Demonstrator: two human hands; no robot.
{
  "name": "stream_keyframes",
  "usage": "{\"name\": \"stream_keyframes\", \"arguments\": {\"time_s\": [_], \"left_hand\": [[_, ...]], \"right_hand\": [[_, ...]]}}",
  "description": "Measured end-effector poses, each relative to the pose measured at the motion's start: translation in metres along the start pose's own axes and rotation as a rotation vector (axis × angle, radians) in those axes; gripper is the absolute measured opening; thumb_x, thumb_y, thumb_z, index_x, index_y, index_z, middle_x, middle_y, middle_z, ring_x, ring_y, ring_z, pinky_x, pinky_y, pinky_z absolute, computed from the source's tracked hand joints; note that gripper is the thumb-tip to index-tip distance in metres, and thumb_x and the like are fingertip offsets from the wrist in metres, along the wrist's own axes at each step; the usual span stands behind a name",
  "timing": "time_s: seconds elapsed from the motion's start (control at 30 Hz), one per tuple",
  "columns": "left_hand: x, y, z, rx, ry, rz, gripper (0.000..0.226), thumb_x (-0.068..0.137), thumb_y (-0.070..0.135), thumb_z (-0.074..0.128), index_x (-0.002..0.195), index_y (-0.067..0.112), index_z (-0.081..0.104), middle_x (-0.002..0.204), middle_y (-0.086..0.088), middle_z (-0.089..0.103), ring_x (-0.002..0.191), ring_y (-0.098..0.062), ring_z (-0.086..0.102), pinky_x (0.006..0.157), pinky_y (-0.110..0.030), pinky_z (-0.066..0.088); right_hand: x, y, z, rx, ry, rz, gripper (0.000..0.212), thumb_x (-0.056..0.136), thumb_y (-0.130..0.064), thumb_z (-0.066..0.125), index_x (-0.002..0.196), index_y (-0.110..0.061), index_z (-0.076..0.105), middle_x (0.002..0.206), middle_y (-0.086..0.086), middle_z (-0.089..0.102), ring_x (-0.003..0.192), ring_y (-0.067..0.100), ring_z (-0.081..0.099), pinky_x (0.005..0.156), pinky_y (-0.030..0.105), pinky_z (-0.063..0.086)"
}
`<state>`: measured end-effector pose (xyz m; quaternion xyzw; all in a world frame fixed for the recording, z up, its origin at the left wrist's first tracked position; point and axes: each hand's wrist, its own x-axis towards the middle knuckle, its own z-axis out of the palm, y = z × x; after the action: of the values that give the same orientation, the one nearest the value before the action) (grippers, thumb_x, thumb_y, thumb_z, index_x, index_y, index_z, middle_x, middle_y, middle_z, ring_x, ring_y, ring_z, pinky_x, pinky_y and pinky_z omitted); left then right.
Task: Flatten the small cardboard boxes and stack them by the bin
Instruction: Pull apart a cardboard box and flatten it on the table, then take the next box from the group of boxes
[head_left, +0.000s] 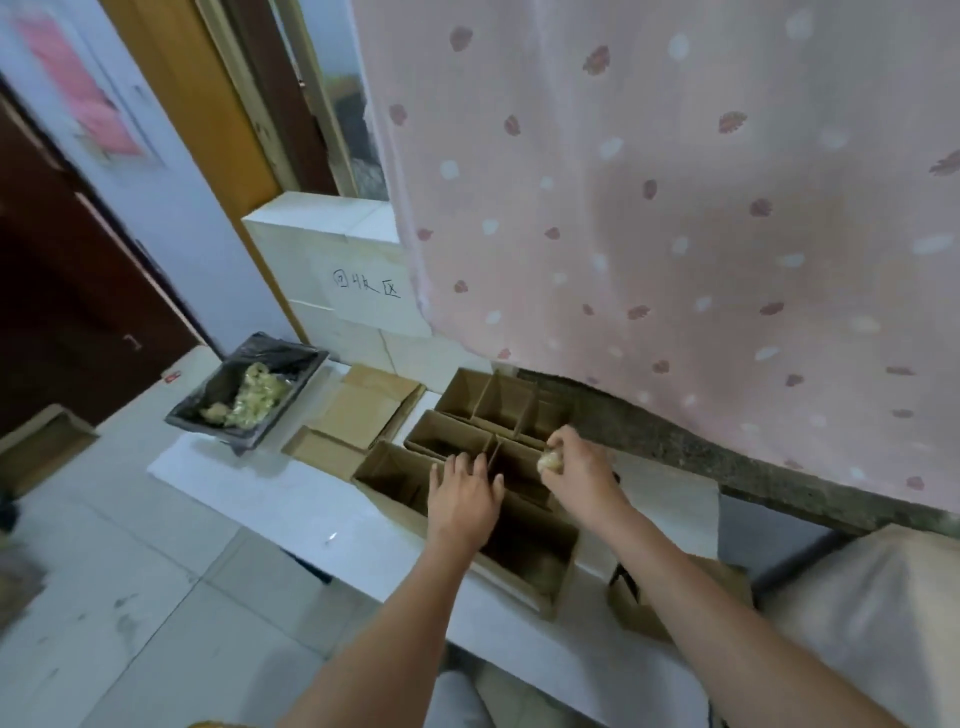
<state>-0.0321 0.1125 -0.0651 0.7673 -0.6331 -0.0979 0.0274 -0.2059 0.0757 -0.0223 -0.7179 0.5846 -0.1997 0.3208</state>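
The left hand (464, 496) rests with straight fingers on the near open box (457, 514) on the floor, while the right hand (574, 462) pinches a small crumpled wad (551, 461) over it. Best empty the box fully, then press its sides flat. Two more open boxes (488, 415) crowd behind, flattened cardboard (358, 415) lies beside the lined bin (249, 392)

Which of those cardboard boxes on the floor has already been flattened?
The flattened cardboard box lying beside the black-lined bin. The others, by the hands, stand open with upright walls.
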Motion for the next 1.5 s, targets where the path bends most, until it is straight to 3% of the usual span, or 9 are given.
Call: {"name": "stream_keyframes", "arguments": {"time_s": [0.13, 0.23, 0.37, 0.63, 0.77, 0.93, 1.07, 1.2, 1.5], "left_hand": [[0.019, -0.062, -0.007, -0.037, 0.001, -0.074, 0.056, 0.105, 0.051, 0.024, 0.15, 0.022, 0.04, 0.155, -0.008, 0.041, 0.147, -0.026, 0.031, 0.124, -0.05, 0.019], [0.038, -0.114, -0.009, -0.037, -0.003, -0.112, 0.054, 0.104, 0.05, 0.025, 0.145, 0.021, 0.044, 0.147, -0.009, 0.047, 0.139, -0.027, 0.039, 0.119, -0.048, 0.027], [0.073, -0.19, -0.013, -0.012, -0.005, -0.158, 0.046, 0.103, 0.048, 0.028, 0.131, 0.019, 0.051, 0.132, -0.007, 0.054, 0.123, -0.028, 0.048, 0.107, -0.044, 0.035], [0.131, -0.308, -0.029, -0.004, -0.062, -0.129, 0.043, 0.103, 0.042, 0.031, 0.133, 0.017, 0.049, 0.13, -0.009, 0.052, 0.117, -0.03, 0.051, 0.102, -0.042, 0.038], [0.146, -0.341, -0.04, 0.016, -0.061, -0.101, 0.046, 0.104, 0.044, 0.033, 0.139, 0.017, 0.045, 0.134, -0.01, 0.049, 0.124, -0.03, 0.047, 0.107, -0.042, 0.033], [0.152, -0.368, -0.048, 0.029, -0.02, -0.131, 0.045, 0.102, 0.043, 0.037, 0.136, 0.016, 0.049, 0.133, -0.01, 0.05, 0.126, -0.03, 0.046, 0.107, -0.043, 0.033], [0.142, -0.385, -0.057, 0.069, -0.01, -0.216, 0.048, 0.102, 0.046, 0.034, 0.142, 0.02, 0.043, 0.137, -0.009, 0.048, 0.128, -0.03, 0.044, 0.108, -0.044, 0.034], [0.14, -0.404, -0.066, 0.098, 0.028, -0.284, 0.047, 0.104, 0.045, 0.03, 0.138, 0.017, 0.047, 0.137, -0.009, 0.05, 0.127, -0.028, 0.045, 0.105, -0.04, 0.036], [0.162, -0.461, -0.073, 0.098, 0.019, -0.265, 0.047, 0.105, 0.045, 0.026, 0.137, 0.017, 0.047, 0.14, -0.004, 0.049, 0.13, -0.023, 0.044, 0.108, -0.036, 0.035]], "right_hand": [[0.037, -0.054, 0.041, 0.005, -0.08, -0.085, 0.025, 0.093, -0.019, 0.066, 0.117, -0.02, 0.06, 0.119, -0.001, 0.056, 0.104, 0.01, 0.053, 0.088, 0.024, 0.048], [0.065, -0.088, 0.078, -0.013, -0.113, -0.139, 0.023, 0.09, -0.014, 0.067, 0.112, -0.02, 0.062, 0.113, -0.002, 0.054, 0.1, 0.01, 0.052, 0.084, 0.019, 0.044], [0.108, -0.133, 0.139, -0.062, -0.149, -0.145, 0.019, 0.086, -0.01, 0.07, 0.103, -0.015, 0.062, 0.111, -0.001, 0.043, 0.092, 0.015, 0.053, 0.085, 0.024, 0.046], [0.178, -0.203, 0.224, -0.11, -0.212, -0.064, 0.03, 0.087, -0.013, 0.067, 0.116, -0.016, 0.064, 0.106, 0.003, 0.059, 0.096, 0.018, 0.056, 0.082, 0.021, 0.042], [0.195, -0.226, 0.245, -0.107, -0.234, -0.007, 0.035, 0.089, -0.016, 0.063, 0.124, -0.014, 0.062, 0.111, 0.006, 0.064, 0.09, 0.017, 0.06, 0.072, 0.018, 0.043], [0.214, -0.247, 0.267, -0.037, -0.291, -0.029, 0.047, 0.086, -0.011, 0.062, 0.13, -0.02, 0.047, 0.081, 0.0, 0.058, 0.069, 0.011, 0.056, 0.053, 0.02, 0.039], [0.227, -0.262, 0.286, -0.039, -0.33, -0.049, 0.021, 0.087, -0.015, 0.063, 0.105, -0.014, 0.052, 0.084, -0.001, 0.055, 0.085, 0.021, 0.06, 0.064, 0.027, 0.041], [0.243, -0.277, 0.306, -0.046, -0.375, -0.135, 0.017, 0.088, -0.016, 0.064, 0.103, -0.01, 0.059, 0.09, 0.001, 0.056, 0.089, 0.021, 0.055, 0.071, 0.025, 0.039], [0.267, -0.324, 0.354, -0.034, -0.388, -0.164, 0.012, 0.087, -0.008, 0.06, 0.098, -0.009, 0.058, 0.093, 0.007, 0.062, 0.086, 0.023, 0.057, 0.069, 0.028, 0.042]]}}
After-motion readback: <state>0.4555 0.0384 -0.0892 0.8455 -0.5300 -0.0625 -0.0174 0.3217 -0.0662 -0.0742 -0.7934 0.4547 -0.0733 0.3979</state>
